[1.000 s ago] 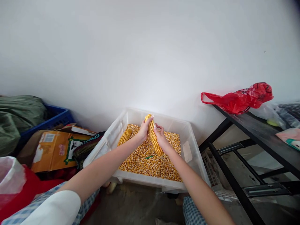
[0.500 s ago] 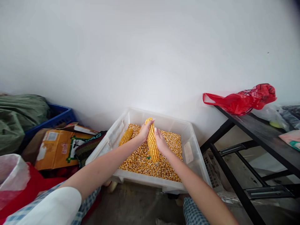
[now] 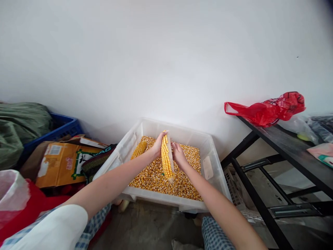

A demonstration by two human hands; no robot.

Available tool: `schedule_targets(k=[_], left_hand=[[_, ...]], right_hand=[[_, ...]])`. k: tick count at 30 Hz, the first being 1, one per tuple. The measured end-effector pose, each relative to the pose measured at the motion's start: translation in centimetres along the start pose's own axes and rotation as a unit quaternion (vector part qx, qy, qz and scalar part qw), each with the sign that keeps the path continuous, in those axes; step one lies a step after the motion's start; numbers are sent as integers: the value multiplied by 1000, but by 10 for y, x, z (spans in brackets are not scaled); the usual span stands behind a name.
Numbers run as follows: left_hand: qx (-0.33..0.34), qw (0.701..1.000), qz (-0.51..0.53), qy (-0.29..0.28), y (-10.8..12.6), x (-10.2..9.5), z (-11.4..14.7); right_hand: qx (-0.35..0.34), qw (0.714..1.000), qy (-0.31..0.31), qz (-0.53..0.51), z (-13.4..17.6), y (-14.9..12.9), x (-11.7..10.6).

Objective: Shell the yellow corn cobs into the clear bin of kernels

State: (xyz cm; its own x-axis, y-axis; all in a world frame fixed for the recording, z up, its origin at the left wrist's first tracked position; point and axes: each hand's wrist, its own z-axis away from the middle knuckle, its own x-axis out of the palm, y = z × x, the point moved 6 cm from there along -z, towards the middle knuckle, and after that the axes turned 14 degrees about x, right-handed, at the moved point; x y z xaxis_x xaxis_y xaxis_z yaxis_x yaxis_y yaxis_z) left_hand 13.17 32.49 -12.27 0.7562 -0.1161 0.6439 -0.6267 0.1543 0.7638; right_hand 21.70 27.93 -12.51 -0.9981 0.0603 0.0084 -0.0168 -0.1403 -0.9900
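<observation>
Vs ½ sec ago: corn cob turned in my grip, so a bare, pale strip now shows down its R side; before, that face was all yellow kernels. My R hand was flatter along the cob, now fingers are more curled by the bare strip.

Clear plastic tub has a thick layer of loose kernels in it, plus 2nd cob lying at L side. Blue crate, far L, has green sheeting over it.

My L hand is clamped round the cob's upper L side. R hand's up against its R side, approx mid-length; can't tell if those fingers are closed on it. Cob's held tilted above the kernels, lower end sticking out below both hands, twd me.
</observation>
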Motion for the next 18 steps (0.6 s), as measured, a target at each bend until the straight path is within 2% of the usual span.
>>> schedule_targets(k=[3,5,7,11,15,18], left_hand=[[-19,999,30,-37,7,11,4],[-27,998,21,-45,8,13,6],[-8,999,2,-40,8,11,5],[80,994,-73,-24,7,6,2],[22,990,-116,-79,-3,10,1],[25,975,-167,-143,3,14,1]], right_hand=[[0,999,-32,-34,1,-13,1],[36,997,-65,-19,2,-17,4],[59,994,-88,6,3,-17,7],[-22,997,-65,20,6,-19,7],[65,995,-77,-7,1,-4,5],[87,993,-44,-63,-6,-9,-10]])
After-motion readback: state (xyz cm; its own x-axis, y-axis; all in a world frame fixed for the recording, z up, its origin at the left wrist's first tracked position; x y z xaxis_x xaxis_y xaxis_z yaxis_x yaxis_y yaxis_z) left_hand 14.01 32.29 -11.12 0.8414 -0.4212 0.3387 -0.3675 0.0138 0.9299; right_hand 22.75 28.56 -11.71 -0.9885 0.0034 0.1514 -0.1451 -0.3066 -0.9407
